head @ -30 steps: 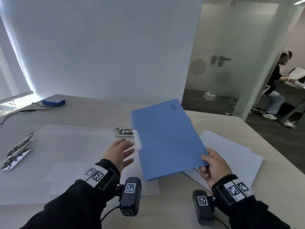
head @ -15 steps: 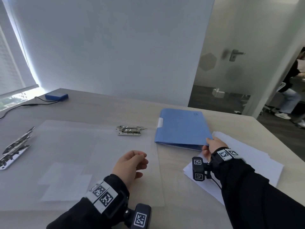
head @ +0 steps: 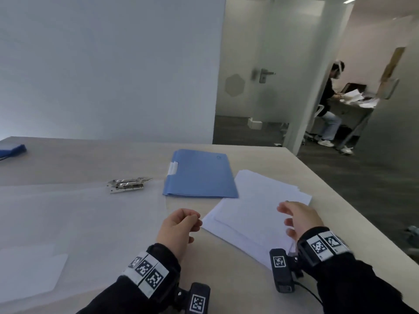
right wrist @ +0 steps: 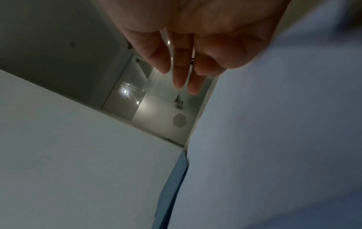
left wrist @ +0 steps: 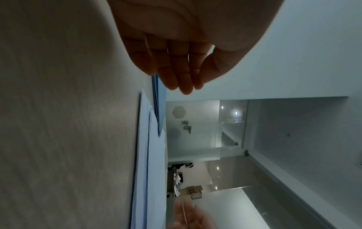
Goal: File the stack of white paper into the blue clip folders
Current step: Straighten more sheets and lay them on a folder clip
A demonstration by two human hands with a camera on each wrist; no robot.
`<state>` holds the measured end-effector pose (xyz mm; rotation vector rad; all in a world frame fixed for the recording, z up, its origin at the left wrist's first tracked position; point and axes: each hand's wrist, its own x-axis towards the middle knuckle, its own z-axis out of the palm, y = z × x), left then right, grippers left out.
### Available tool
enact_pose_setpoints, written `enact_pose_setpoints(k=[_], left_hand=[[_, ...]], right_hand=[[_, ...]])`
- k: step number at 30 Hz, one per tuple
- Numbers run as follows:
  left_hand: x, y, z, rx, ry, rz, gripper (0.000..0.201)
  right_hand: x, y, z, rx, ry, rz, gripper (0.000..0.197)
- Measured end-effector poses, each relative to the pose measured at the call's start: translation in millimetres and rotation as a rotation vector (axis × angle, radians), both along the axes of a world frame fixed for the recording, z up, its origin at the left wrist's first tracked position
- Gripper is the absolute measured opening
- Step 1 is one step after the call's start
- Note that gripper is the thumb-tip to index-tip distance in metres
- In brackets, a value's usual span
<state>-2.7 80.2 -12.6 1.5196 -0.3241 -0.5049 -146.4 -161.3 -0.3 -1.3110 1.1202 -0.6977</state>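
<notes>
A closed blue clip folder (head: 199, 175) lies flat on the table, with a white tab on its left edge. Its near right corner meets the stack of white paper (head: 256, 207), which is fanned slightly. My right hand (head: 286, 215) hovers over the stack's right side with relaxed, spread fingers (right wrist: 182, 69) and holds nothing. Whether it touches the paper I cannot tell. My left hand (head: 192, 219) sits just left of the stack's near corner, loosely curled and empty. The left wrist view shows its fingers (left wrist: 182, 77), the paper edges (left wrist: 145, 155) and the folder (left wrist: 158, 108).
Loose metal clips (head: 128, 184) lie left of the folder. A translucent sheet (head: 68, 223) covers the table's left half. A blue box (head: 11, 149) sits at the far left. The table's right edge (head: 362, 218) runs close past the paper. A person sits at a desk (head: 328, 105) beyond.
My right hand laid the blue folder flat behind the paper, let go of it and drew back over the stack. My left hand curled loosely and shifted toward the paper.
</notes>
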Motion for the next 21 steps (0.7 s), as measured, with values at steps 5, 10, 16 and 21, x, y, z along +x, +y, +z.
enact_pose_setpoints(k=[5, 10, 16, 21], left_hand=[[-16.8, -35.9, -10.5, 0.064, -0.128, -0.014, 0.021], [-15.1, -63.8, -20.0, 0.269, -0.333, -0.069, 0.034], [-12.9, -95.2, -22.2, 0.911, -0.639, -0.291, 0.070], [-18.7, -95.0, -16.6, 0.985, -0.711, -0.363, 0.054]], right_hand=[[-49.4, -19.0, -9.2, 0.120, -0.030, -0.079, 0.015], [-66.4, -15.7, -14.8, 0.298, -0.165, -0.028, 0.027], [-66.4, -23.3, -12.8, 0.394, -0.181, -0.002, 0.039], [-63.2, -23.0, -5.3, 0.377, -0.122, 0.048, 0.040]])
